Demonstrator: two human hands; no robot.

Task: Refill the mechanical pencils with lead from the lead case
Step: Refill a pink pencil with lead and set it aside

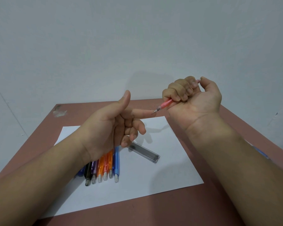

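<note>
The right hand (193, 95) grips a translucent pink mechanical pencil (166, 103) in a fist, thumb on its cap, metal tip aimed at eight o'clock onto the left forefinger. The left hand (114, 126) holds nothing, forefinger straight, thumb up, other fingers loosely curled. Below, the clear rectangular lead case (144, 152) lies on white paper (178, 168) on the reddish-brown worktop (203, 209), at three o'clock from a row of coloured pencils (103, 167). The risk, by the look of it: pressing hard could snap any protruding lead or prick the fingertip.

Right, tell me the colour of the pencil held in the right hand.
Pink: the pencil gripped by the right hand has a translucent pink barrel, seen in the head view.
</note>
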